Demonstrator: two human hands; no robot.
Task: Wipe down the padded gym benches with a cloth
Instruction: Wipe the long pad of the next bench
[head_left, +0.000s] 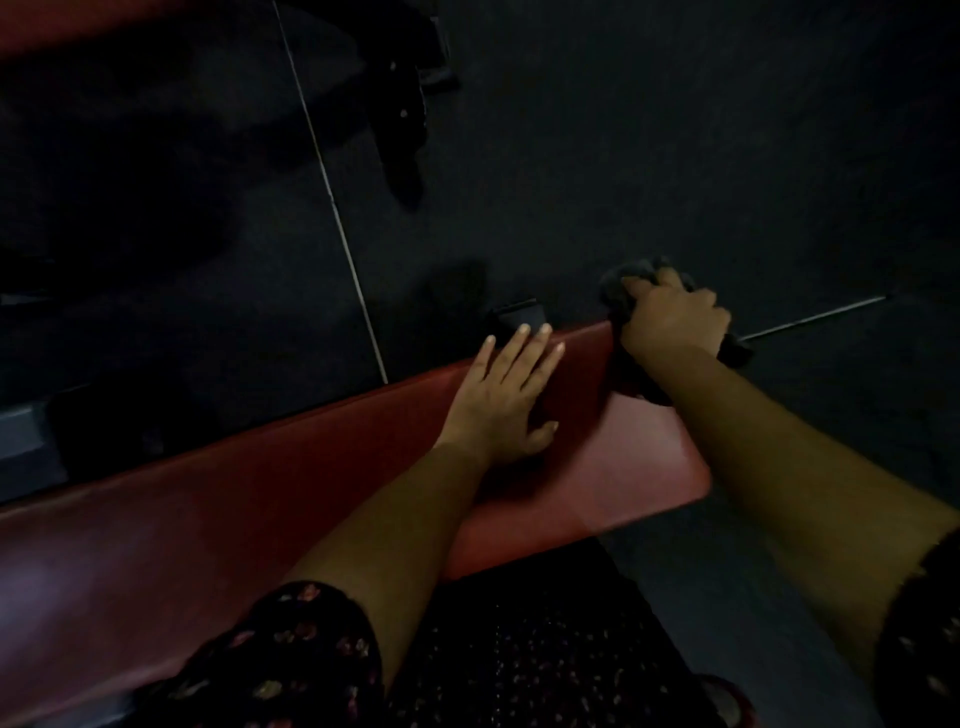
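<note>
Red vinyl pad: the bench (260, 493) we're wiping fills the lower half of the view, padded top facing up, and we're standing at its near long side close to one end.
Long axis: it runs from lower left up toward right of centre. The end we can see points right and has rounded corners.
Cloth: a dark cloth (631, 275) is bunched at the far corner of that end, right on the pad's edge.
Right hand: our right hand (670, 319) is clenched around the wad, with bits of fabric sticking out above the knuckles and by the wrist.
Left hand: our left hand (506, 395) lies flat on the pad with fingers straight and spread, fingertips at the far edge, grasping nothing.
Risk 1: with the wad sitting on a corner, we reckon a hard push could send it off the edge and the fist down toward the dark floor (623, 130).
Risk 2: balled up like that, the cloth probably touches only a small patch, so we'd expect streaks or missed strips along the sides.
Risk 3: our bare palm is resting on the vinyl, so it could leave fresh marks that need another pass.
Risk 4: the lighting is really dim, so we honestly can't tell wet from dry and skipped spots would be easy to miss.
Also around: a black frame foot (514, 312) sits just beyond the far edge, and a pale floor seam (332, 197) runs away from us.
</note>
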